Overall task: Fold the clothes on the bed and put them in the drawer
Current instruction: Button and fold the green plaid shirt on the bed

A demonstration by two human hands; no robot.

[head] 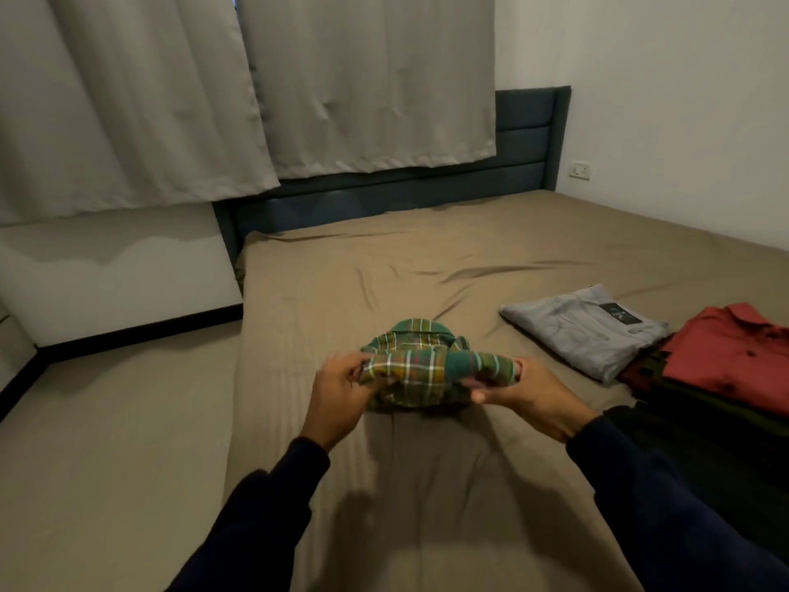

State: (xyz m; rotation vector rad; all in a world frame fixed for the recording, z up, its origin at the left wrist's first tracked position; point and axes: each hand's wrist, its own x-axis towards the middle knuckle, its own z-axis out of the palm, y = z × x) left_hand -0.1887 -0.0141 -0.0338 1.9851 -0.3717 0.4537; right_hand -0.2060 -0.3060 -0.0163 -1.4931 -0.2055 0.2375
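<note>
Head view, and we are losing a few things: the dark garments (700,425) under the red shirt (738,356) are running off the right edge and reading as one black mass, so we are not counting pieces. Our fingertips are buried in the plaid shirt (420,369), so we are not seeing the exact contact. The drawer is not showing.

Both hands are grasping the plaid shirt: left hand (341,388) is pinching its left edge, right hand (527,395) is curling round its right end, thumb on top. The shirt is a small green flannel bundle with white and yellow checks, collar rounded at the far side, sitting low over the near middle of the bed (427,484); whether it is touching the sheet we cannot tell.

The bed is wearing a tan sheet, smooth with a few long creases beyond the shirt. To the right of the plaid shirt a grey garment (585,331) is lying folded flat, a dark label on top. Just right of that the red shirt is resting folded on the dark pile, buttons showing.

Beyond the bed a dark padded headboard (525,134) is standing, half covered by grey curtains (256,87). A wall socket (581,170) is sitting right of the headboard.
</note>
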